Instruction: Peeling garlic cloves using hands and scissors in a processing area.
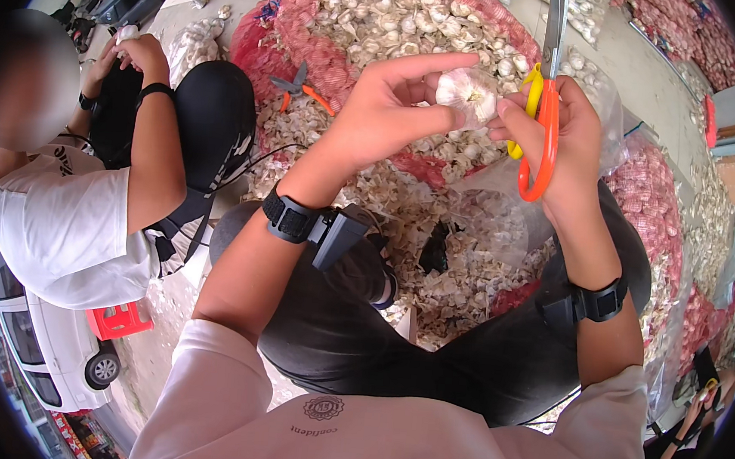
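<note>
Between the thumb and fingers of my left hand [395, 102] is a whitish garlic bulb [466, 99], its cut or root side toward me. My right hand [577, 142] has scissors [550, 101] hooked on it, one handle loop orange and the other yellow, blades pointing away from me. The thumb and fingertips of that hand also pinch at the right side of the bulb. Beyond both hands, a red mesh sack [314, 27] lies spread open with many garlic bulbs [418, 22] on it. Papery garlic skins [465, 310] cover the ground between my legs.
Orange-handled pruning shears [297, 86] lie left of my left hand. At far left a seated co-worker [85, 199] handles a bulb. A red stool [120, 320] and white van [40, 325] stand behind. Clear plastic [507, 210] and full red mesh sacks [646, 200] lie to the right.
</note>
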Motion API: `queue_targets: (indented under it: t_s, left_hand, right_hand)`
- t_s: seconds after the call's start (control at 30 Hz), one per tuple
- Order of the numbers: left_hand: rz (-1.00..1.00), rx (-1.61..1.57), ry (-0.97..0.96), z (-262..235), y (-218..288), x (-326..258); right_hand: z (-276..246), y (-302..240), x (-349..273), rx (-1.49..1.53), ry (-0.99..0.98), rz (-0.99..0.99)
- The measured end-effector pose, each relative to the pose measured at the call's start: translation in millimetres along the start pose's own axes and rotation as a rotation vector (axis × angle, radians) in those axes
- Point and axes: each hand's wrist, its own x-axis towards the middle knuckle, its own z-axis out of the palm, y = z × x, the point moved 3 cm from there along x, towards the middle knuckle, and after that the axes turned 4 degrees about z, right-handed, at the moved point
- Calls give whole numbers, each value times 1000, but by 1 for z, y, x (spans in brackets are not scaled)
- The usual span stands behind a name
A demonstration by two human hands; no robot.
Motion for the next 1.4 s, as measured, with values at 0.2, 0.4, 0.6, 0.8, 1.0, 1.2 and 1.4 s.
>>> queue_targets:
  t_s: [0.2, 0.4, 0.6, 0.8, 1.0, 1.2, 1.4]
  left_hand:
    - [17, 2, 0, -2, 0, -1]
    - [-56, -85, 44, -11, 1, -3]
    - [-106, -294, 93, -9, 3, -5]
    - [-130, -403, 75, -9, 3, -2]
    - [-156, -366, 85, -9, -3, -2]
    - [-167, -368, 51, -4, -4, 2]
    - [-210, -374, 48, 3, -10, 0]
  right_hand:
    - [4, 0, 4, -10, -21, -4]
    - [9, 2, 6, 10, -35, 52]
    - [6, 10, 12, -32, -18, 123]
    - [-4, 15, 15, -200, 26, 137]
    - [2, -7, 8, 32, 60, 77]
    - [-1, -8, 5, 60, -111, 146]
    - [-2, 4, 7, 31, -113, 221]
